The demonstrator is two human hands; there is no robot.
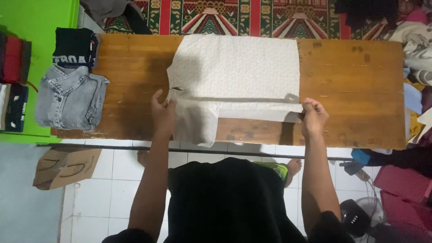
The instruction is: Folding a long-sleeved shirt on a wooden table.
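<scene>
Beneath us runs a long wooden table, its length lying left to right, with a patterned red rug beyond its far edge and white floor tiles on our side.

Spread across the middle of the table is a pale cream shirt, lying flat with its long axis along the table, collar end towards our left and hem towards our right. Its near edge is folded over, and one short sleeve hangs past the near table edge.

At the left end of the table sits a folded grey denim garment, with a folded black garment just behind it, both well apart from the shirt. A brown paper bag lies on the tiles below. Nothing lies between the shirt and us.

Our left hand pinches the fold near the collar, fingers closed on the cloth. Our right hand grips the hem corner of the same fold, fingers curled shut.
</scene>
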